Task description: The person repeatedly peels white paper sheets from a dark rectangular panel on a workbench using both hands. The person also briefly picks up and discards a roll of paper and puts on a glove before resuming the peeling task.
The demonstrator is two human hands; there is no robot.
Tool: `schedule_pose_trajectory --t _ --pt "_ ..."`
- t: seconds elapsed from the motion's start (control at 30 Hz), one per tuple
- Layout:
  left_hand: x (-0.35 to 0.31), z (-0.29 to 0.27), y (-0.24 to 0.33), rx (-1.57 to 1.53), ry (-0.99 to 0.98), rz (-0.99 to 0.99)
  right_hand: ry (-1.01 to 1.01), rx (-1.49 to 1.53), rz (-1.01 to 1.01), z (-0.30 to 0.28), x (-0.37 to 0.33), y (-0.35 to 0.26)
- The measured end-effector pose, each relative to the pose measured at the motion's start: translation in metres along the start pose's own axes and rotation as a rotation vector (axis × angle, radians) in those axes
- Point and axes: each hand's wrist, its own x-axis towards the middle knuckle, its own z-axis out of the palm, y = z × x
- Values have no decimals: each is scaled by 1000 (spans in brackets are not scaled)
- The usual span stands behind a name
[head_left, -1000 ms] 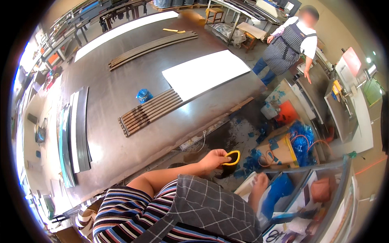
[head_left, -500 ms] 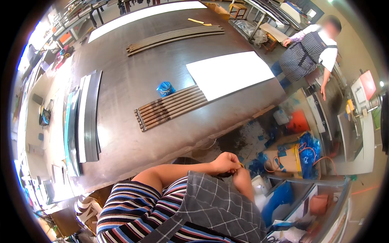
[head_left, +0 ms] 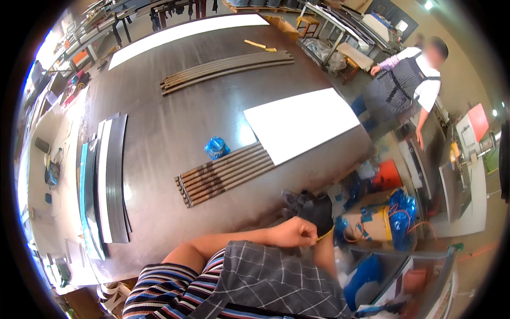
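A large dark table (head_left: 175, 133) fills the middle of the frame. Near its lower centre lies a bundle of rusty metal bars (head_left: 226, 173), with a crumpled blue bag (head_left: 217, 147) just above it. A white sheet (head_left: 300, 123) lies to the right. At upper right a person in an apron (head_left: 404, 87) stands.

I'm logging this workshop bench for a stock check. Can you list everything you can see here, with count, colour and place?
table: one, dark brown, centre.
rusty bars: one bundle, brown, near edge.
blue bag: one, beside the bars.
white sheet: one, right side.
long strips: one bundle, grey-brown, far side.
curved panels: a stack, black, white, teal, left edge.
co-worker: one, grey apron, upper right.
black glove: one, yellow cuff, on right hand.
left hand: bare, pulling the cuff.
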Motion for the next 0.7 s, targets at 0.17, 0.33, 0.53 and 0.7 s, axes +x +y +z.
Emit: schedule_pose_trajectory --t 0.17,0.33,0.53,0.7 --pt "17 -19 -11 0 22 -13 -337 255 173 -8 40 -24" --pt "56 -35 -22 114 33 13 -520 396 262 -19 73 -48" --pt "122 -49 -10 -22 55 -104 -536 460 101 -43 133 -69" --pt "161 -56 -14 -49 137 -195 -471 284 330 -50 145 -112"
